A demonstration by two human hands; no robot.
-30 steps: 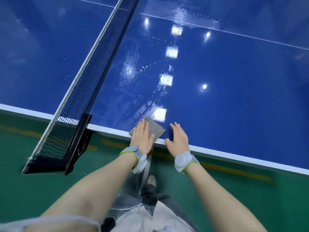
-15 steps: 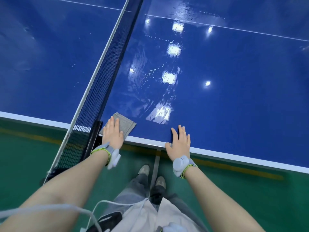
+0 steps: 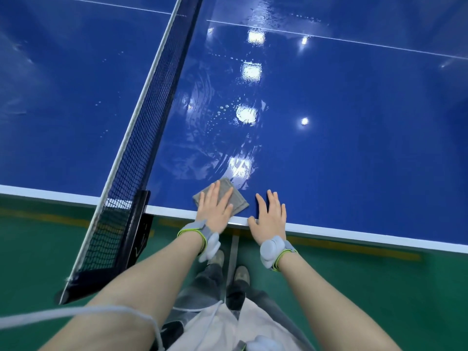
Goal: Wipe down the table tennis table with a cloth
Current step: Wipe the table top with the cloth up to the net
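The blue table tennis table fills my view from nine o'clock round to three, its white edge band running across the middle of the picture. I read the wet sheen and beaded droplets on the half to the right of the net as ground already covered, which is likely why the ceiling lights mirror so sharply there. The duller half at ten o'clock looks drier to me, though I can't be sure it has been wiped.

The black net slants from twelve o'clock down to seven, its clamp post gripping the table edge and hanging out over the green floor.

At six o'clock I see my two forearms reaching in, each with a grey wrist band edged in lime.

My left hand lies flat on the grey cloth, fingers straight and together, palm pressing down. I judge that flat press spreads the load so the folded pad keeps full contact with the surface. The cloth sits at the near edge, just right of the net post, one corner pointing toward one o'clock into the wet streaks.

My right hand is spread flat on bare table just beside the cloth, fingers apart, holding nothing, the heel over the white band. It seems to be there as a brace while I lean in.

Next I'd sweep the cloth along this near edge.
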